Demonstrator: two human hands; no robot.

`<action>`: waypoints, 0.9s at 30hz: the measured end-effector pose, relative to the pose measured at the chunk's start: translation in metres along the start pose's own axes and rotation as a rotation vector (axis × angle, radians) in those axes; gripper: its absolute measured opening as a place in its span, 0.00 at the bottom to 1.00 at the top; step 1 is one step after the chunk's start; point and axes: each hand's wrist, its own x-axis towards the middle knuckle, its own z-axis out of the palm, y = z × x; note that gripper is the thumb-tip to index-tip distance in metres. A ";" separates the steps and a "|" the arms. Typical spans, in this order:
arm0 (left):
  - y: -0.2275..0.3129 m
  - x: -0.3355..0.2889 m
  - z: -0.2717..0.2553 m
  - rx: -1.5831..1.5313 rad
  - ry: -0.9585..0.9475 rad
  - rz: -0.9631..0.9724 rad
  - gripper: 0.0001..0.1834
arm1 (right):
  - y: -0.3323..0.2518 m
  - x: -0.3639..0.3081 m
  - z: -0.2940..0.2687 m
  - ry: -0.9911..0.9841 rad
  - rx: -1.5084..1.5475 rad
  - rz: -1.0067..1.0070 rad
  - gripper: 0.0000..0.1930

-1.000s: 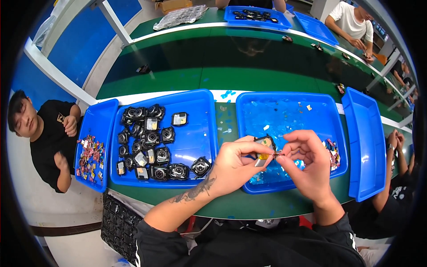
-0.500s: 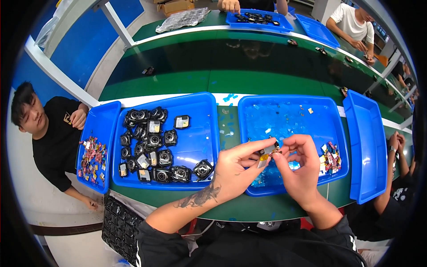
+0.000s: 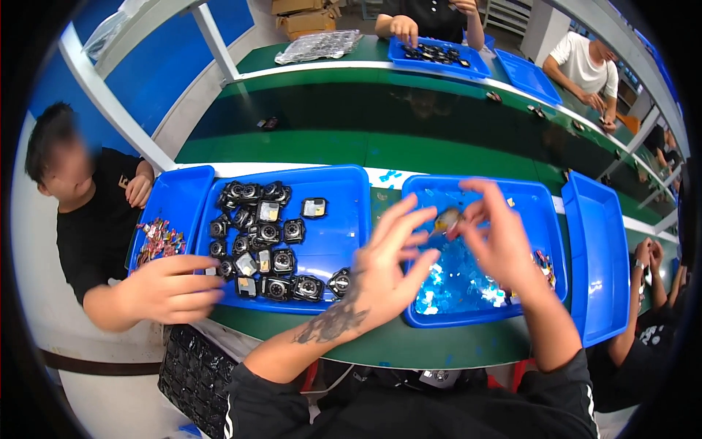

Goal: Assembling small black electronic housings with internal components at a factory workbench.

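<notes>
blurred small part (image 3: pixel 447 219) pinched by right hand (image 3: pixel 497 245), identity unclear.

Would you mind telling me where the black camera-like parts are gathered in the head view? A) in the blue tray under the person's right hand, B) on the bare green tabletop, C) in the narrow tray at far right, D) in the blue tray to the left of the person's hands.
D: the black camera-like parts lie in the blue tray left of the left hand and right hand.
</notes>
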 end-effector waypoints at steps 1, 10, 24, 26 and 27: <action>0.005 0.001 -0.015 0.102 0.092 0.228 0.14 | 0.022 0.026 -0.008 -0.014 -0.066 -0.032 0.24; 0.152 -0.065 -0.090 0.098 0.063 0.758 0.08 | 0.177 0.151 -0.071 0.125 -0.259 0.528 0.30; 0.178 -0.062 -0.091 0.164 -0.035 0.683 0.13 | -0.011 0.113 0.133 -0.383 -0.423 -0.572 0.22; 0.157 -0.047 -0.085 0.223 0.123 0.747 0.13 | -0.022 0.111 0.169 -0.332 -0.599 -0.612 0.09; 0.133 -0.031 -0.079 0.275 0.318 0.802 0.15 | -0.019 0.110 0.174 -0.270 -0.612 -0.592 0.08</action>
